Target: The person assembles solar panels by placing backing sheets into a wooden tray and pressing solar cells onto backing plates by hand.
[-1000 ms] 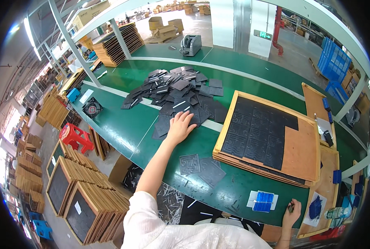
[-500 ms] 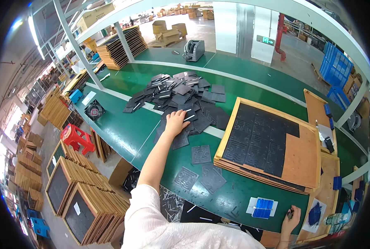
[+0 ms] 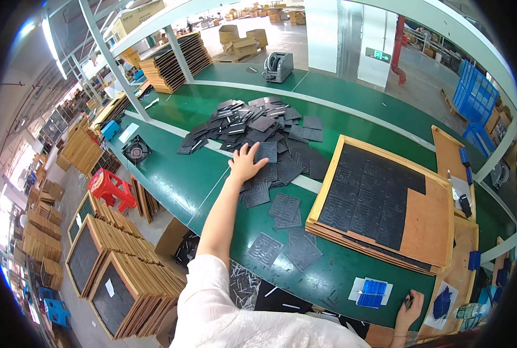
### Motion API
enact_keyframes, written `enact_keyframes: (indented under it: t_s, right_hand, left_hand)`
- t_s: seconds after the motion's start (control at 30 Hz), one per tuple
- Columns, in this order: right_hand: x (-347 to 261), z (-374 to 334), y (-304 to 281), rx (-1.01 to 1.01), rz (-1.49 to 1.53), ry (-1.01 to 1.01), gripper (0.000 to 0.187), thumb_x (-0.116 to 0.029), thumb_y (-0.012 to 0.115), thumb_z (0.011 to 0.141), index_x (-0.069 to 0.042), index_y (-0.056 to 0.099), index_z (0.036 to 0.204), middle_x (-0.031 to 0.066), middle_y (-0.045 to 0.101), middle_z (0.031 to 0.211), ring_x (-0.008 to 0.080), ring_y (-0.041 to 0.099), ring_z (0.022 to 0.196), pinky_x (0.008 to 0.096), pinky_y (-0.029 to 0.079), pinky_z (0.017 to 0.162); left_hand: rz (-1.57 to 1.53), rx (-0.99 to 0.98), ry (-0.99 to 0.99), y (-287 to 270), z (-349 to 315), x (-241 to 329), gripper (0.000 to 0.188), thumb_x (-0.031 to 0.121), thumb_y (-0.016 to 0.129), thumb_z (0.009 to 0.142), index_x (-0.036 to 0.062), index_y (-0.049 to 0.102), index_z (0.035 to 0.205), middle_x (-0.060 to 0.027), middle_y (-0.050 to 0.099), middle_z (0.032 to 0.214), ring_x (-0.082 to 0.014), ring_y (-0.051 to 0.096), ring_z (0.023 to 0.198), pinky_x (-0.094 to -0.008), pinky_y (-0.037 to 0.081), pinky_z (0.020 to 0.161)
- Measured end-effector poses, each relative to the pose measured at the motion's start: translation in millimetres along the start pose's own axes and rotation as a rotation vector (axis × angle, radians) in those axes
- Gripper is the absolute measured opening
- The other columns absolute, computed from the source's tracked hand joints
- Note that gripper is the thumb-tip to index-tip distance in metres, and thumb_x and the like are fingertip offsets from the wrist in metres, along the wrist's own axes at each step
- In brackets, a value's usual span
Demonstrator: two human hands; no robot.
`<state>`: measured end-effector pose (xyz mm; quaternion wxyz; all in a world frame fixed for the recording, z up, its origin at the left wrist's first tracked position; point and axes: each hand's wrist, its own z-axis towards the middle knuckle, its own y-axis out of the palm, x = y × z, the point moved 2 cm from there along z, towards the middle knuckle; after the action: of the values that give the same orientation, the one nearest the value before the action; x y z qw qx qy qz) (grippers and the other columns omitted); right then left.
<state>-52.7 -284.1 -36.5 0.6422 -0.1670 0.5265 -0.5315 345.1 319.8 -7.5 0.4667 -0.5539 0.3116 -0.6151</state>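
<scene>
Spreading open, the left hand [image 3: 246, 165] reaches over a heap of black square tiles [image 3: 262, 123] left of a wooden tray [image 3: 327, 180]; whether it touches them is unclear. On the tray's near side, the right hand [image 3: 410, 311] curls around a small dark object [image 3: 408, 302], near a blue bundle [image 3: 372, 293].

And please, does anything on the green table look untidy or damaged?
No damage stands out. The untidy part is the heap of black squares by the left hand: they overlap at many angles, whereas those in the wooden tray lie in neat rows.
</scene>
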Motion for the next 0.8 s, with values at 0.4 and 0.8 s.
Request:
enact_keyframes:
  t_s: [0.4, 0.8]
  right_hand:
    - [1, -1, -1, -0.014, -0.048, 0.002, 0.020, 0.005, 0.058, 0.088, 0.001, 0.061, 0.108, 0.0178, 0.058, 0.103, 0.0376, 0.060, 0.094, 0.0397, 0.049, 0.083]
    - [3, -2, 0, -0.003, -0.049, 0.000, 0.021, 0.003, 0.060, 0.088, -0.001, 0.062, 0.108, 0.0167, 0.059, 0.107, 0.0369, 0.060, 0.098, 0.0393, 0.049, 0.086]
  left_hand:
    - [-0.007, -0.259, 0.518, 0, -141, 60, 0.053, 0.044, 0.069, 0.088, 0.0255, 0.059, 0.137, -0.0019, 0.047, 0.150, -0.0366, 0.032, 0.145, -0.0666, 0.023, 0.113]
    - [0.075, 0.191, 0.496, 0, -31, 47, 0.035, 0.025, 0.070, 0.088, 0.0100, 0.064, 0.119, -0.0100, 0.065, 0.117, -0.0317, 0.058, 0.115, -0.0445, 0.046, 0.093]
